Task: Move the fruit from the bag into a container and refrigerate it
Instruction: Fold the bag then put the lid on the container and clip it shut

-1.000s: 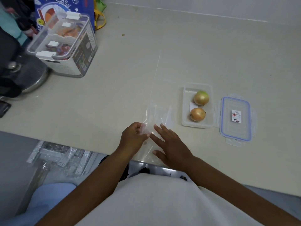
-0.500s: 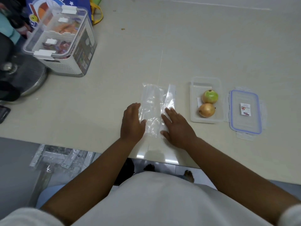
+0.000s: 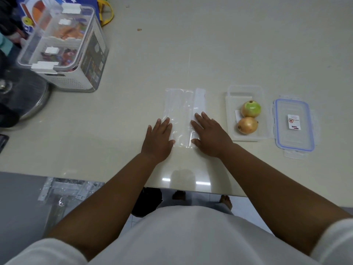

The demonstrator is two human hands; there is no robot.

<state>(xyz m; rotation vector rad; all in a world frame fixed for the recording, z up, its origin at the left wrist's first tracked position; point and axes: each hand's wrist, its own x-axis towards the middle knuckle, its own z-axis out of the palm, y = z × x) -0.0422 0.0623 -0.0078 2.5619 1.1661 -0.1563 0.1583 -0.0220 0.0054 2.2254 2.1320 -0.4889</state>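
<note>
A clear plastic bag [image 3: 181, 111] lies flat and folded lengthwise on the cream table, with nothing inside it. My left hand [image 3: 158, 139] rests flat on the bag's near left edge, fingers together. My right hand [image 3: 210, 135] presses flat on its near right edge. To the right stands a clear rectangular container [image 3: 231, 104] holding a green-yellow fruit [image 3: 251, 109] and an orange-brown fruit [image 3: 247, 125]. Its blue-rimmed lid [image 3: 293, 125] lies on the table just right of the container.
A large lidded storage bin [image 3: 65, 48] with packaged goods stands at the back left, beside a round metal object [image 3: 24, 94]. The table's front edge [image 3: 114, 180] runs close below my wrists. Wrapped metal parts [image 3: 63, 190] lie on the floor.
The bag went from being held up and loose to lying folded flat. Both hands came down onto its near edges and now rest palm down.
</note>
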